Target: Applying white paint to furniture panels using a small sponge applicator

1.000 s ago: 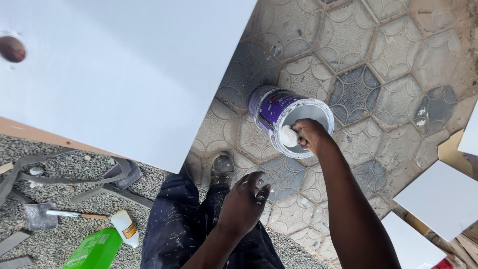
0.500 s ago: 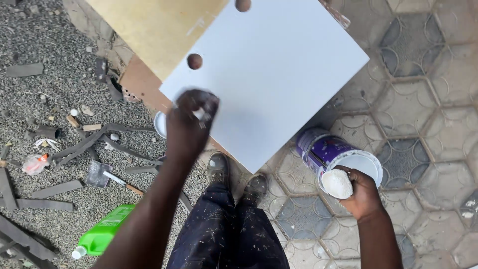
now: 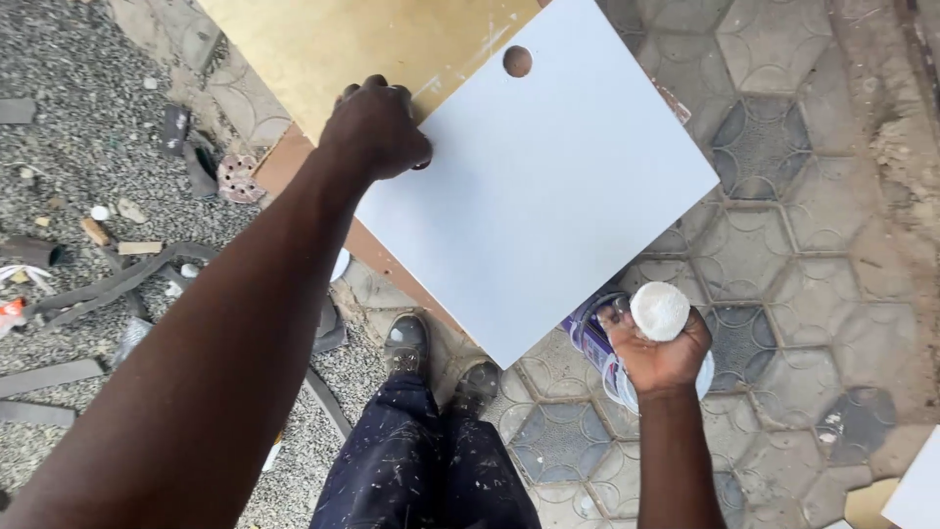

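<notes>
Left of the white panel (image 3: 548,196), grey offcut strips (image 3: 108,284) lie scattered on the gravel. The left hand (image 3: 375,127) rests on the panel's left corner, fingers curled down over its edge, grasping it. The panel (a round hole (image 3: 517,61) near its top edge) lies over a tan board (image 3: 333,44). Below the panel stand two paint-flecked shoes (image 3: 441,358). Just right of the panel's lower corner, the right hand (image 3: 658,348) is clenched around a white putty-laden pad (image 3: 660,311), held above the purple paint tub (image 3: 595,338) on the paving.
</notes>
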